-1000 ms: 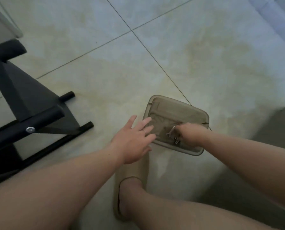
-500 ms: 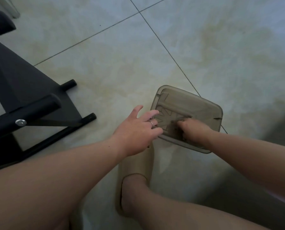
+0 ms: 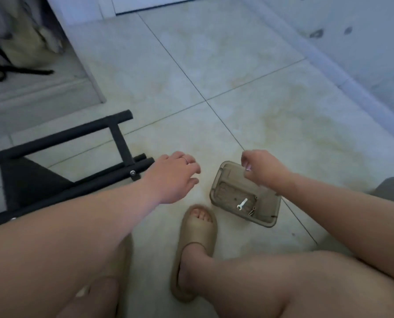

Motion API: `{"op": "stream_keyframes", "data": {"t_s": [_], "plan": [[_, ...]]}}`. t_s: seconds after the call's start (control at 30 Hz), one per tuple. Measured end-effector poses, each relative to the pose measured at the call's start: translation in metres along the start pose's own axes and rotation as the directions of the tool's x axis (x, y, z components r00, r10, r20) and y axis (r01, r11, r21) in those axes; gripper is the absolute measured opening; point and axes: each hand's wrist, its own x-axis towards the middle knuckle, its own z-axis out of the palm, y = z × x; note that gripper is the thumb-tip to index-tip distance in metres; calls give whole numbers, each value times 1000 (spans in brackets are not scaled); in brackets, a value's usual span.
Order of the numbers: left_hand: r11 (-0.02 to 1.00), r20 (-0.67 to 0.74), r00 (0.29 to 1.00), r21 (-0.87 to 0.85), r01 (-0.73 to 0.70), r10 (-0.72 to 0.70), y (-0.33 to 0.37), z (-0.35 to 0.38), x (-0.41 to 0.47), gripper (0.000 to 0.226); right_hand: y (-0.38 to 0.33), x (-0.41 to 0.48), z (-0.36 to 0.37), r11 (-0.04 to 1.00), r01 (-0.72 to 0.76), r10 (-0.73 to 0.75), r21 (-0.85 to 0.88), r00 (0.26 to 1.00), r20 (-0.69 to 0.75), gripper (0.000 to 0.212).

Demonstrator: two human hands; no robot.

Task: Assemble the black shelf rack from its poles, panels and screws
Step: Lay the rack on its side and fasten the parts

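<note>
Down here, one tray (image 3: 214, 185) holds one white wrench (image 3: 242, 203); left hand (image 3: 170, 177) grip released, right hand (image 3: 263, 169) grip: cannot tell.

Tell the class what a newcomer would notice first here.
The left hand hovers open at centre; the right hand, fingers curled, hangs over a brown tray. A white wrench and screws lie in the tray. The black rack lies at left.

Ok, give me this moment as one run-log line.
rack: lying on floor | left hand: open, beside rack | right hand: curled above tray, hold unclear | tray: wrench, screws inside
</note>
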Motion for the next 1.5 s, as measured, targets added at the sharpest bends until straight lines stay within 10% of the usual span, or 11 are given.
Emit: {"op": "stream_keyframes", "data": {"t_s": [0.17, 0.33, 0.43, 0.97, 1.3, 1.5], "plan": [[726, 25, 894, -575, 378, -446, -20, -63, -57, 35, -88, -42, -54, 968, 173, -131, 179, 965, -227, 17], [-304, 467, 724, -883, 356, -508, -38, -105, -111, 51, -175, -71, -80, 888, 341, -229, 307, 909, -349, 19], [-540, 468, 780, -817, 204, -414, -48, -119, -136, 60, -220, -79, -83, 837, 422, -289, 349, 882, -372, 20], [-688, 521, 746, -716, 118, -415, -102, -107, -146, 43, -293, -42, -59, 775, 506, -382, 379, 853, -357, 17], [-559, 613, 692, -749, 356, -381, -139, -79, -128, 41, -248, 16, -15, 963, 259, -238, -79, 948, 213, 67], [-515, 595, 657, -784, 347, -463, -141, -76, -120, 43, -243, 29, -3, 963, 269, -250, -29, 927, 278, 44]]}}
